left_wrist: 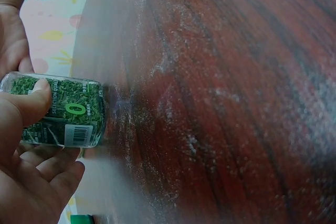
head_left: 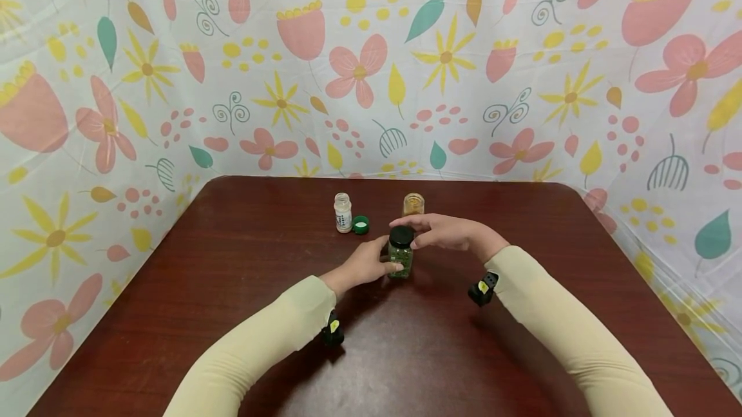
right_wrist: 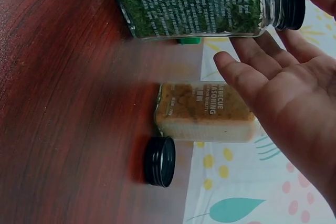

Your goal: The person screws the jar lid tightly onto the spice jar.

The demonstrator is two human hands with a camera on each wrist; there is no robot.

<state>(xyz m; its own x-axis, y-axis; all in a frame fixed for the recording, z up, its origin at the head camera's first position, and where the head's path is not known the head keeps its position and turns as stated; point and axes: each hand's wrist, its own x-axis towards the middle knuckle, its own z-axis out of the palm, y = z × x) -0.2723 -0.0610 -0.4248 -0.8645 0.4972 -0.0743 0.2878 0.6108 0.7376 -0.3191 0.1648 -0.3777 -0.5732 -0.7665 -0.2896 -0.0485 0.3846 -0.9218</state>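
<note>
My left hand [head_left: 366, 263] grips a clear jar of dried green herbs [head_left: 400, 262] low on its body, keeping it upright. In the left wrist view its thumb presses the label side while the fingers lie behind the glass. My right hand [head_left: 453, 232] is at the top of this jar, thumb and forefinger on opposite sides of its black lid [right_wrist: 292, 1]. The other right fingers extend loosely beside the glass in the right wrist view. The lid sits on the jar's neck.
Behind the hands stands an uncapped barbecue seasoning jar [right_wrist: 194, 109], a loose black lid [right_wrist: 159, 162] beside it. To its left are an open white-labelled bottle [head_left: 343, 214] and its green cap [head_left: 361, 225]. Pale specks dust the brown table [left_wrist: 210, 103]; a floral curtain [head_left: 371, 82] hangs behind.
</note>
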